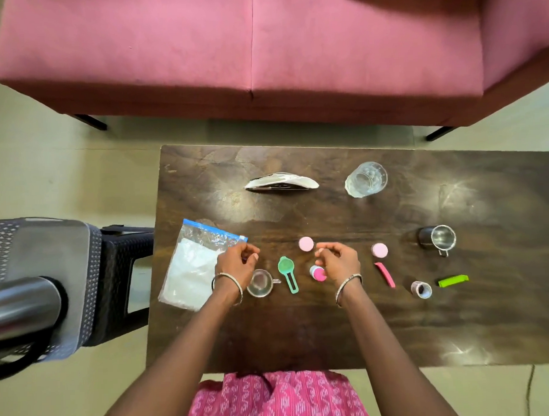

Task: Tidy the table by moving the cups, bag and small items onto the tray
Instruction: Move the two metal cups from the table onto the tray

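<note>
On the dark wooden table lie a zip bag of white powder, a small steel cup, a green measuring spoon, two pink caps, a small pink bottle, a pink clip, a tape roll, a green clip, a steel mug and a clear glass. A grey metal tray sits on a black stool at the left. My left hand hovers between the bag and the small cup, fingers loosely curled, holding nothing. My right hand hovers beside the pink bottle, likewise empty.
A silvery-white flat packet lies at the table's far middle. A pink sofa stands beyond the table. The black stool touches the table's left edge, and a dark metal cylinder juts in at the near left.
</note>
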Motion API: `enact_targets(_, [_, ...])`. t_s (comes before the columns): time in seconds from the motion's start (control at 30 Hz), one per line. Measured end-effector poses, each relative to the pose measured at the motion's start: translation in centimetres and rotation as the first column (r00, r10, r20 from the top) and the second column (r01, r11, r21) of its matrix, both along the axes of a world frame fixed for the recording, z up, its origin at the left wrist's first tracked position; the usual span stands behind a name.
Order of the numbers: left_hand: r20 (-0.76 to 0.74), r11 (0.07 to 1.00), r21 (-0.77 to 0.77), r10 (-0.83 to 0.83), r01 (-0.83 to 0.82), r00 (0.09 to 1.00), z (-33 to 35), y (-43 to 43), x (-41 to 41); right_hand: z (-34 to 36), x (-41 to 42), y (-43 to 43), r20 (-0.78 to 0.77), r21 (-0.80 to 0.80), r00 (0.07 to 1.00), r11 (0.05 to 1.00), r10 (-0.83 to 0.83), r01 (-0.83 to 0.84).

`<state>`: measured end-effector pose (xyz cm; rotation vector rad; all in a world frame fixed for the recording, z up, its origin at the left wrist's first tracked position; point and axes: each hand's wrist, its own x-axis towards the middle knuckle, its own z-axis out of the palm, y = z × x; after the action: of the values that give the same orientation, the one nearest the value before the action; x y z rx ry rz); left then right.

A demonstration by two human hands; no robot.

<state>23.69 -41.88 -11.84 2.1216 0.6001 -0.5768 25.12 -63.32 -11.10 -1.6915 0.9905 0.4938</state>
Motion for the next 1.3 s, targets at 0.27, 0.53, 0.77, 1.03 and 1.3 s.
enact_targets(0.27, [-0.106,0.989,0.015,0.145,-0.145,0.984,0.7,-0.7,-8.3,1.8,-7.9,1.9,0.029,0.019,0.998,0.999,0.048,-0.049])
enact_targets(0.53, [-0.528,0.577,-0.300,0.562,-0.759,0.636,-0.2,-7.2,-9.7,0.9,-12.4,-2.5,0.030,-0.014,0.986,0.987,0.163,-0.162])
enact_targets(0.77, [-0.536,0.132,-0.235,0.809,-0.963,0.241,-3.1,-12.2,-6.8,-1.0,-13.0,-12.6,0.045,-0.004,0.985,0.986,0.169,-0.169])
enact_targets(1.03, [-0.348,-0.192,-0.207,0.931,-0.959,-0.111,-4.8,-14.0,-5.3,-2.5,-11.2,-21.7,0.077,-0.060,0.980,0.982,0.181,-0.177])
enact_targets(1.3, [-0.219,-0.151,-0.304,0.972,-0.941,-0.085,-3.8,-15.5,-4.7,-2.1,-7.6,-25.5,0.118,-0.043,0.982,0.989,0.146,-0.141])
